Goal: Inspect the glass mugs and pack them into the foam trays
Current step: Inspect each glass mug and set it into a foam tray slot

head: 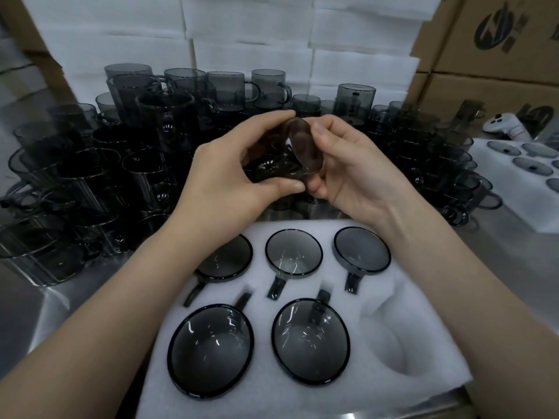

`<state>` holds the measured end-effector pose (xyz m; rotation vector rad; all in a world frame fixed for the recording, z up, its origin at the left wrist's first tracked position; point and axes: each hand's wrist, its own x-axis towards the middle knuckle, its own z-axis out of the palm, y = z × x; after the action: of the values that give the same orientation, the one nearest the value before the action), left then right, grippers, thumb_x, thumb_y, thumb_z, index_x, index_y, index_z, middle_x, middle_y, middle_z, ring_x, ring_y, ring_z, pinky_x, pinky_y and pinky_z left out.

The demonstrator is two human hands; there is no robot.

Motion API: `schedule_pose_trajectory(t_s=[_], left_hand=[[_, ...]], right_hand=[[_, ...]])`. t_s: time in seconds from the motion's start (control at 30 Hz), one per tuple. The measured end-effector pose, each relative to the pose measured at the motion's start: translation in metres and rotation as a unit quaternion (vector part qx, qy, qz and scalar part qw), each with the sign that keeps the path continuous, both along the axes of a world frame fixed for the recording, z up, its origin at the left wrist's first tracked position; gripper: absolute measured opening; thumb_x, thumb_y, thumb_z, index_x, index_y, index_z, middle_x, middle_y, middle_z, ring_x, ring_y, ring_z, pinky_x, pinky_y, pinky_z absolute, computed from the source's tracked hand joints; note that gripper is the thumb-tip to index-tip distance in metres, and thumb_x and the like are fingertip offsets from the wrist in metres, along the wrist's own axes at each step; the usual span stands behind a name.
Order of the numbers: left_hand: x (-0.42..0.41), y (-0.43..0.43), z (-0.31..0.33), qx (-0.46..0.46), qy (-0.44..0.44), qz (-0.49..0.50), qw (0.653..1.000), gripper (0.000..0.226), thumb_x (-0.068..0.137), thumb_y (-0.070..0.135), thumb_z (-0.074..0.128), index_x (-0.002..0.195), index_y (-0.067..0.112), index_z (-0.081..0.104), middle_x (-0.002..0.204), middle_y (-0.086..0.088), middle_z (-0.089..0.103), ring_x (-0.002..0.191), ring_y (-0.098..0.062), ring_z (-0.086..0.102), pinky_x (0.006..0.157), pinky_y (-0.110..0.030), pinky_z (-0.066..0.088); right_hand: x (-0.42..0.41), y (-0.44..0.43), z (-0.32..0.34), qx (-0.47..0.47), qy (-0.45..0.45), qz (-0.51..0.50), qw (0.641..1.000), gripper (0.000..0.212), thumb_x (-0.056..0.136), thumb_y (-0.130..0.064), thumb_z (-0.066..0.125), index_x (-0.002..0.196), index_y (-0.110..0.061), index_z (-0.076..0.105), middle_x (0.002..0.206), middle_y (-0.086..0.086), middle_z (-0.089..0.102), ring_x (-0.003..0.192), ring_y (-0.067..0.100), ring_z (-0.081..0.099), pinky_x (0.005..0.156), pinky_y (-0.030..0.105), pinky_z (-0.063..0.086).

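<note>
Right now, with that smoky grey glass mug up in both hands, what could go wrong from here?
1. The smoky grey glass mug is held by the fingers of the left hand and right hand above the crowded dark glass mugs; a slip could crack glass on glass.
2. Some of those mugs stand stacked close behind the hands; a stray knock may topple them.

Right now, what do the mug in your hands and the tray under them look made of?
The mug looks like smoky tinted glass, glossy: see-through, with sharp highlights. The tray seems to be white foam, matte: soft fuzzy surface, cut-out pockets.
</note>
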<state>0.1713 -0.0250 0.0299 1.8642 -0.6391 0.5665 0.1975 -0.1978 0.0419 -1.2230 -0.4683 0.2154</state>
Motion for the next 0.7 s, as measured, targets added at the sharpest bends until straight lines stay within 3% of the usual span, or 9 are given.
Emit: schedule_pose_trajectory(t_s=[0.13,0.23,0.37,0.43,0.57,0.7], left_hand=[[0.003,0.002,0.001,-0.052,0.033,-0.006,0.998,0.068,0.068,0.004,0.084,0.128,0.017,0.056,0.117,0.008,0.064,0.111,0.001,0.060,0.099,-0.017,0.044],[0.003,0.003,0.001,-0.044,0.046,-0.003,0.998,0.068,0.068,0.004,0.084,0.129,0.016,0.056,0.113,0.013,0.064,0.106,0.009,0.059,0.095,-0.013,0.043],[0.003,0.003,0.000,0.008,0.067,0.005,0.998,0.076,0.066,0.016,0.087,0.134,0.022,0.055,0.120,0.009,0.066,0.117,-0.001,0.058,0.106,-0.028,0.043],[0.003,0.002,-0.001,0.045,0.059,0.021,0.997,0.077,0.066,0.018,0.088,0.135,0.025,0.056,0.120,0.014,0.064,0.118,0.001,0.057,0.108,-0.025,0.041],[0.000,-0.002,0.000,0.080,0.021,0.030,0.996,0.074,0.066,0.019,0.087,0.133,0.026,0.057,0.112,0.034,0.056,0.113,0.013,0.052,0.101,-0.008,0.037],[-0.002,-0.003,0.000,0.083,0.022,0.012,0.996,0.075,0.069,0.016,0.086,0.136,0.023,0.054,0.120,0.020,0.061,0.118,0.005,0.054,0.106,-0.020,0.040]], right_hand=[[0.002,-0.003,-0.001,0.019,0.023,0.064,0.997,0.030,0.088,-0.006,0.054,0.118,-0.011,0.055,0.088,0.005,0.061,0.057,0.010,0.060,0.052,0.021,0.051],[0.003,-0.002,-0.003,-0.004,0.007,0.034,0.999,0.029,0.082,-0.006,0.059,0.110,-0.010,0.057,0.088,0.005,0.061,0.053,0.011,0.057,0.048,0.022,0.047],[0.003,0.001,-0.005,-0.074,-0.022,-0.040,0.996,0.028,0.074,-0.015,0.070,0.097,-0.012,0.054,0.074,-0.001,0.065,0.042,0.013,0.051,0.037,0.021,0.039],[0.002,0.004,-0.006,-0.113,-0.046,-0.081,0.989,0.031,0.073,-0.023,0.073,0.092,-0.013,0.051,0.067,-0.005,0.066,0.038,0.012,0.049,0.033,0.019,0.036],[0.000,0.009,-0.005,-0.162,-0.104,-0.168,0.967,0.028,0.090,-0.034,0.065,0.083,-0.015,0.046,0.053,-0.005,0.060,0.033,0.013,0.048,0.029,0.020,0.032],[0.000,0.010,-0.005,-0.148,-0.111,-0.218,0.958,0.031,0.101,-0.031,0.050,0.077,-0.013,0.044,0.045,-0.003,0.053,0.028,0.016,0.046,0.028,0.018,0.030]])
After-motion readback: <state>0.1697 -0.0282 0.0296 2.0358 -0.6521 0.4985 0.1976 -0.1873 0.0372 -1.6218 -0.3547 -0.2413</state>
